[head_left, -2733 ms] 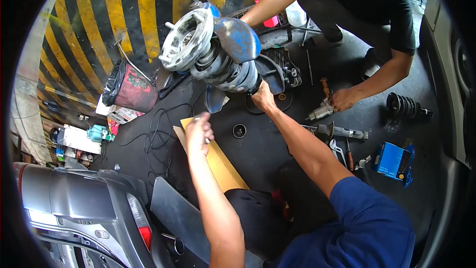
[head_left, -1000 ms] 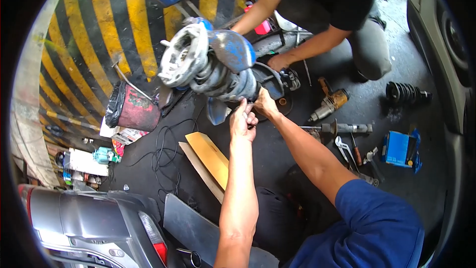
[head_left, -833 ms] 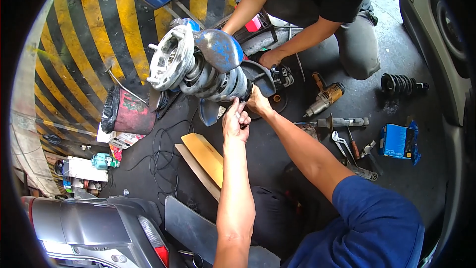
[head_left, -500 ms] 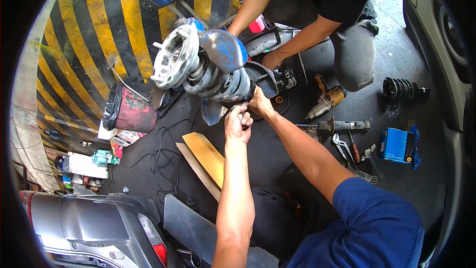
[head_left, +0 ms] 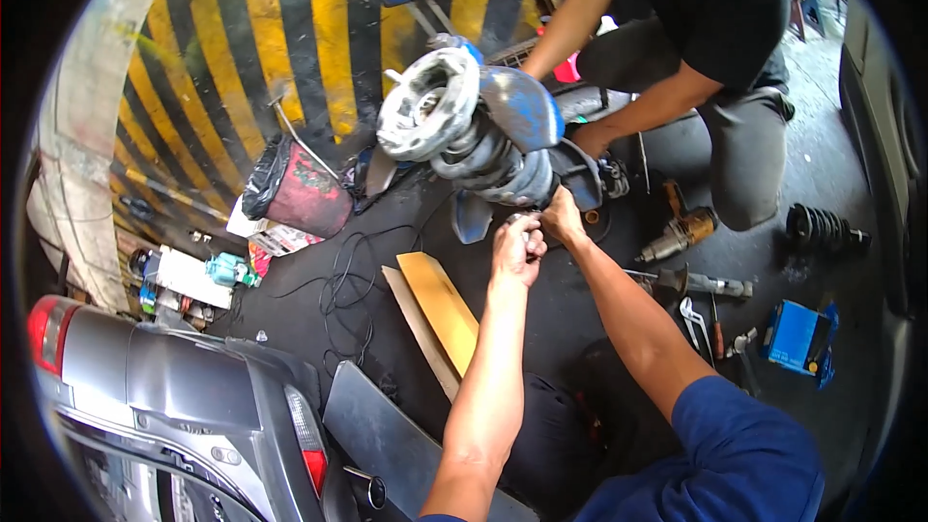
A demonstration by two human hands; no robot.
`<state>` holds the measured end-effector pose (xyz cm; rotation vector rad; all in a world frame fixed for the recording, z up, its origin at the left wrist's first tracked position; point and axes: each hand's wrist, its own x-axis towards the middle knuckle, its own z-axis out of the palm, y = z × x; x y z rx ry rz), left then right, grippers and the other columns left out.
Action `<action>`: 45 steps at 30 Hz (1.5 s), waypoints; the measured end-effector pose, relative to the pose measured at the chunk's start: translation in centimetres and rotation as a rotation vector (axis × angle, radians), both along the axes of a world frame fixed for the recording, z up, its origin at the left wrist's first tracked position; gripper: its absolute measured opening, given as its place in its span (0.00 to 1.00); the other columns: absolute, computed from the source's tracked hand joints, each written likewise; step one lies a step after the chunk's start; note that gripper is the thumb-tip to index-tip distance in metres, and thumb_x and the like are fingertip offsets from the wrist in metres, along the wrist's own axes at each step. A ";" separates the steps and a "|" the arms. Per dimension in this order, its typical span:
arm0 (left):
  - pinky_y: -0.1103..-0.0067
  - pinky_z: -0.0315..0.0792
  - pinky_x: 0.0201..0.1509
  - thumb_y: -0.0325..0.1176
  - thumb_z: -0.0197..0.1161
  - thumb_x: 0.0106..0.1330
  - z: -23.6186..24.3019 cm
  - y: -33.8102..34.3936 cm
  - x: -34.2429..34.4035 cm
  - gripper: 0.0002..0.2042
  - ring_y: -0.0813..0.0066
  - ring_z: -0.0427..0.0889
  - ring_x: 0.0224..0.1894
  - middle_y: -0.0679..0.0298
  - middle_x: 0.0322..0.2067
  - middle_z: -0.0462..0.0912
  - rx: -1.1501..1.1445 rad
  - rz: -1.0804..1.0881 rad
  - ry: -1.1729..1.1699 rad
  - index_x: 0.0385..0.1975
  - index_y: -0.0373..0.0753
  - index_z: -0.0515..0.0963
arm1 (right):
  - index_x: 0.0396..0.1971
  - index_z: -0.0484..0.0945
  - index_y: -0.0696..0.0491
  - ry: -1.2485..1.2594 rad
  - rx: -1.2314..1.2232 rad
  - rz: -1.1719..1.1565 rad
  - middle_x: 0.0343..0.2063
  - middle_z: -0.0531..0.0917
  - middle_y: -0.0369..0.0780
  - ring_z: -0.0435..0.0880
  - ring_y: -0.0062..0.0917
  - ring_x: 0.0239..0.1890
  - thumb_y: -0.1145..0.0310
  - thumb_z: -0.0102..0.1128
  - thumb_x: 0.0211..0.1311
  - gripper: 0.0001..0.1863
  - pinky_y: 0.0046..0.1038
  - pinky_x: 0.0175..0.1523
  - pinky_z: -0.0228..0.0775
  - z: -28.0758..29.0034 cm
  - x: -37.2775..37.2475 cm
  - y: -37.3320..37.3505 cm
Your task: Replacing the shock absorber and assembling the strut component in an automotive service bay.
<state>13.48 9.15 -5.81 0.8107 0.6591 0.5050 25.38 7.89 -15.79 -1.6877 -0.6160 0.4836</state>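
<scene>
A large grey coil spring (head_left: 510, 179) stands in a blue metal fixture (head_left: 527, 101), capped by a whitish round casting (head_left: 406, 121). My right hand (head_left: 561, 217) reaches to the dark lower end of the spring, its fingers closed around a part they mostly hide. Just left of it, my left hand (head_left: 519, 247) is curled into a fist below the spring. Whatever sits inside that fist is too covered to name. Across from me a co-worker crouches, with one hand (head_left: 592, 140) by the fixture's blue lower plate (head_left: 577, 174) and the other arm behind the upper plate.
An impact wrench (head_left: 681, 235), a shock absorber (head_left: 710, 283), pliers (head_left: 694, 324) and a blue box (head_left: 797, 335) lie on the right. A black spring strut (head_left: 822, 230) lies farther right. Leftward are a red bucket (head_left: 314, 195), cables (head_left: 343, 285), cardboard (head_left: 440, 304) and a grey bumper (head_left: 193, 377).
The whole scene has shifted rightward in the picture as my head turned. Both my hands stay at the lower end of the spring, with little visible change in grip.
</scene>
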 end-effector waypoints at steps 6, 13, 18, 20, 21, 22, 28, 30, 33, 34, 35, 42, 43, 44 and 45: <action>0.85 0.58 0.20 0.22 0.58 0.54 0.2 -0.4 0.2 0.08 0.85 0.61 0.14 0.69 0.25 0.72 -0.025 -0.024 -0.015 0.33 0.36 0.70 | 0.52 0.74 0.50 -0.043 0.032 0.020 0.45 0.81 0.52 0.80 0.44 0.49 0.57 0.62 0.53 0.26 0.37 0.51 0.71 0.7 0.6 -0.5; 0.86 0.58 0.20 0.21 0.55 0.54 0.0 0.1 0.0 0.10 0.87 0.62 0.14 0.68 0.29 0.72 -0.018 -0.036 -0.024 0.36 0.34 0.69 | 0.47 0.77 0.54 0.003 0.047 -0.035 0.42 0.82 0.53 0.81 0.44 0.48 0.61 0.66 0.48 0.24 0.37 0.49 0.72 2.0 0.0 -0.6; 0.86 0.58 0.19 0.20 0.55 0.54 0.0 0.1 0.2 0.11 0.86 0.62 0.14 0.67 0.31 0.74 -0.024 -0.049 -0.020 0.38 0.34 0.69 | 0.46 0.77 0.55 0.029 0.008 -0.062 0.42 0.82 0.53 0.81 0.44 0.48 0.62 0.70 0.43 0.27 0.36 0.49 0.72 1.9 0.2 -0.7; 0.86 0.58 0.19 0.20 0.55 0.54 0.1 0.0 0.3 0.11 0.86 0.62 0.14 0.67 0.31 0.74 -0.027 -0.049 -0.018 0.38 0.34 0.69 | 0.46 0.77 0.55 0.027 -0.003 -0.070 0.42 0.82 0.53 0.81 0.44 0.48 0.62 0.70 0.43 0.27 0.36 0.49 0.73 1.6 0.3 -0.6; 0.86 0.58 0.19 0.20 0.55 0.54 0.1 0.1 0.2 0.11 0.86 0.62 0.14 0.67 0.31 0.74 -0.026 -0.043 -0.015 0.37 0.34 0.69 | 0.46 0.77 0.55 0.027 0.014 -0.066 0.42 0.82 0.53 0.81 0.44 0.48 0.62 0.70 0.43 0.27 0.36 0.49 0.73 1.8 0.0 -0.5; 0.86 0.59 0.19 0.20 0.55 0.54 0.2 0.2 0.0 0.10 0.86 0.62 0.14 0.67 0.31 0.74 -0.025 -0.037 -0.012 0.37 0.34 0.69 | 0.47 0.77 0.55 0.026 0.030 -0.063 0.42 0.82 0.53 0.81 0.43 0.48 0.62 0.70 0.43 0.27 0.36 0.48 0.73 2.1 -0.2 -0.4; 0.86 0.59 0.19 0.20 0.55 0.54 0.2 0.4 -0.5 0.09 0.86 0.62 0.14 0.66 0.32 0.75 -0.017 -0.031 -0.001 0.34 0.38 0.68 | 0.46 0.77 0.53 0.079 0.026 -0.033 0.40 0.83 0.52 0.83 0.42 0.46 0.63 0.67 0.47 0.24 0.36 0.47 0.73 2.8 -0.9 -0.5; 0.86 0.59 0.19 0.20 0.55 0.54 0.1 0.2 -0.2 0.09 0.86 0.63 0.14 0.66 0.33 0.75 -0.025 -0.034 -0.007 0.34 0.37 0.68 | 0.46 0.77 0.53 0.079 0.026 -0.058 0.40 0.83 0.51 0.83 0.42 0.45 0.63 0.66 0.48 0.23 0.35 0.47 0.73 2.2 -0.5 -0.5; 0.86 0.59 0.19 0.20 0.55 0.54 0.1 0.3 -0.4 0.10 0.86 0.63 0.14 0.64 0.35 0.77 -0.032 -0.023 -0.001 0.36 0.36 0.69 | 0.46 0.77 0.54 0.072 0.020 -0.048 0.40 0.83 0.51 0.83 0.41 0.45 0.62 0.66 0.48 0.23 0.35 0.46 0.73 1.7 -0.7 -0.1; 0.86 0.59 0.19 0.20 0.55 0.54 0.1 0.5 -0.7 0.10 0.86 0.63 0.14 0.64 0.35 0.77 -0.030 -0.022 0.002 0.36 0.36 0.69 | 0.46 0.77 0.54 0.076 0.022 -0.046 0.40 0.83 0.51 0.83 0.41 0.45 0.62 0.66 0.48 0.23 0.35 0.46 0.73 1.6 -1.0 0.2; 0.86 0.59 0.19 0.20 0.55 0.54 0.0 0.5 -0.4 0.10 0.86 0.63 0.14 0.63 0.37 0.77 -0.032 -0.029 0.001 0.37 0.35 0.68 | 0.46 0.77 0.54 0.067 0.015 -0.054 0.40 0.83 0.51 0.83 0.42 0.45 0.62 0.66 0.49 0.23 0.35 0.47 0.73 1.0 -0.6 0.4; 0.84 0.59 0.19 0.21 0.57 0.55 0.1 0.3 0.2 0.07 0.84 0.63 0.14 0.69 0.22 0.70 -0.016 -0.007 0.005 0.34 0.31 0.73 | 0.52 0.73 0.52 0.062 -0.028 -0.013 0.45 0.81 0.51 0.80 0.45 0.50 0.59 0.64 0.51 0.27 0.36 0.51 0.72 0.2 0.3 0.6; 0.86 0.58 0.19 0.20 0.56 0.55 0.2 0.7 -0.3 0.09 0.86 0.62 0.14 0.67 0.28 0.72 -0.015 -0.016 0.008 0.36 0.34 0.71 | 0.52 0.73 0.51 0.056 -0.004 0.000 0.45 0.81 0.51 0.80 0.45 0.50 0.58 0.64 0.51 0.27 0.37 0.51 0.72 0.9 -0.4 0.9; 0.87 0.58 0.19 0.19 0.54 0.55 0.3 0.6 -0.1 0.11 0.87 0.62 0.14 0.66 0.34 0.75 -0.020 -0.040 0.003 0.37 0.36 0.68 | 0.52 0.73 0.51 0.042 0.014 -0.003 0.45 0.81 0.51 0.80 0.45 0.50 0.58 0.64 0.51 0.27 0.37 0.52 0.72 0.8 -0.1 0.8; 0.87 0.58 0.19 0.19 0.54 0.54 0.3 0.5 0.1 0.11 0.87 0.62 0.14 0.66 0.33 0.75 -0.020 -0.044 -0.006 0.37 0.36 0.67 | 0.53 0.73 0.50 0.028 0.009 -0.028 0.46 0.81 0.50 0.79 0.45 0.50 0.58 0.64 0.51 0.28 0.37 0.52 0.72 0.8 0.3 0.7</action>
